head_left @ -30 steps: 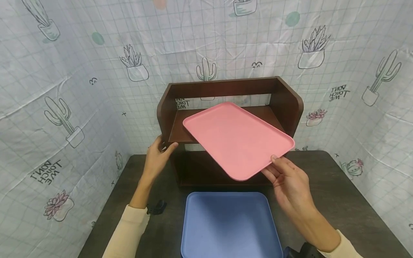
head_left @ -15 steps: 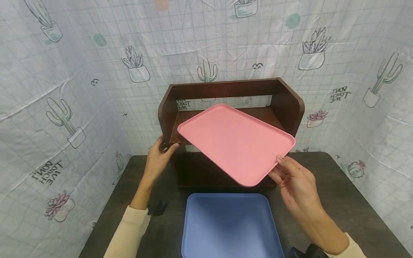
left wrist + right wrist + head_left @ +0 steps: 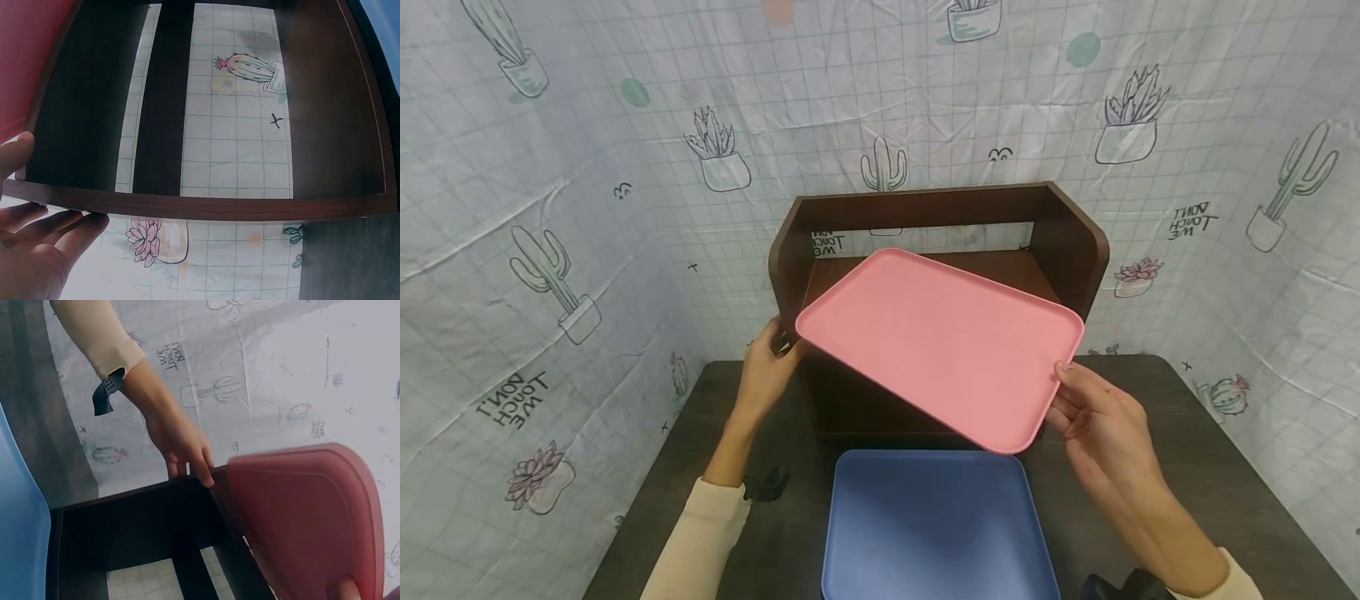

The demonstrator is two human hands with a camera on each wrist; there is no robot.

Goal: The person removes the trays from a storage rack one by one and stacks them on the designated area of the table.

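Observation:
My right hand (image 3: 1108, 437) pinches the right short edge of a pink rectangular tray (image 3: 940, 346), thumb on top and fingers beneath. The tray is held in the air, tilted, in front of a dark brown two-tier wooden shelf (image 3: 1078, 250), and covers much of its middle. At the shelf's left side my left hand (image 3: 765, 371) grips the side panel. In the left wrist view the thumb lies on one side of that panel and the fingers (image 3: 75, 234) on the other. The tray's left corner overlaps the left thumb in the head view.
A blue tray (image 3: 936, 525) lies on the dark tabletop (image 3: 1157, 400) in front of the shelf. Fabric (image 3: 970, 100) printed with cacti and a grid hangs behind and on both sides. The shelf has an open gap at its back.
The pink tray has swung round, its far corner moving left and its near corner down and right. My right hand has shifted right and slightly down. The left hand keeps its place.

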